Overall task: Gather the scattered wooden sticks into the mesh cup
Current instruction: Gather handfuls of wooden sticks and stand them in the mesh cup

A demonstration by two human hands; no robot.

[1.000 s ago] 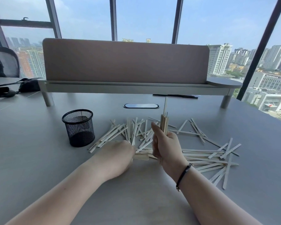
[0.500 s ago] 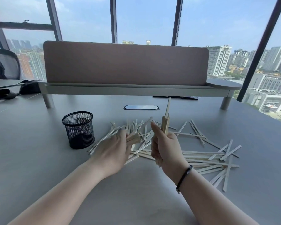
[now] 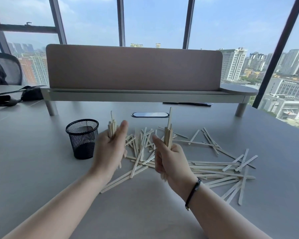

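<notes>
Two bundles of sticks [image 3: 168,135] held upright, fingers of left hand [image 3: 110,149] and right hand [image 3: 169,161] curled round them; next: lower left bundle into cup [image 3: 82,138].

The mesh cup [image 3: 82,138] stands on the table [image 3: 33,169], left of the scattered sticks [image 3: 205,167].

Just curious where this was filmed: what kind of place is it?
Probably a high-rise office: a grey desk with a brown fabric divider screen, a black mesh office chair, and floor-to-ceiling windows overlooking city towers.
</notes>
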